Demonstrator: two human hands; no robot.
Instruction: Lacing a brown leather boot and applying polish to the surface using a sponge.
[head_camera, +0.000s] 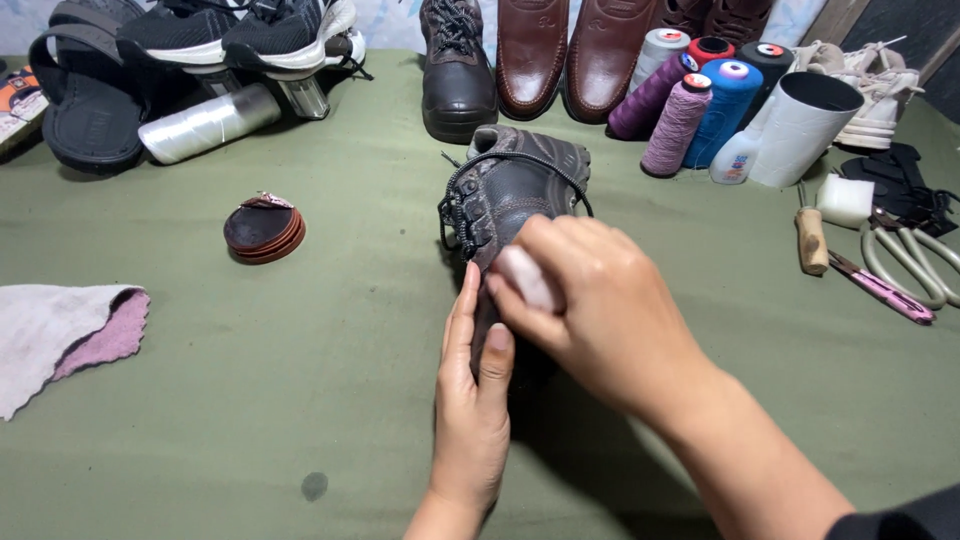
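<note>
On the far left of the green cloth-covered table (300, 400) lies a folded pink and white rag (60, 335), and further in sits a round dark brown tin with its lid loose (264, 229). Behind them, a black sandal (90, 100) and a white spool of cord (208, 123) rest at the table's back edge. At centre, the left hand (470, 400) rises from the lower edge, palm turned inward, fingers straight and pressed together, laid flat against the left flank of a dark brown laced leather shoe (510, 190). The shoe lies near the table's middle, its laced opening pointing away from the person, its near end hidden under both hands. The right hand (590, 310) comes in from the lower right, wrist bent, fingers curled and pinching a small pale pink pad (525, 278) against the shoe's upper, just beside the left fingertips. To the right stand cones of purple and blue thread (700, 105), a white cylindrical cup (805, 125), and cream-handled scissors (905, 260).
</note>
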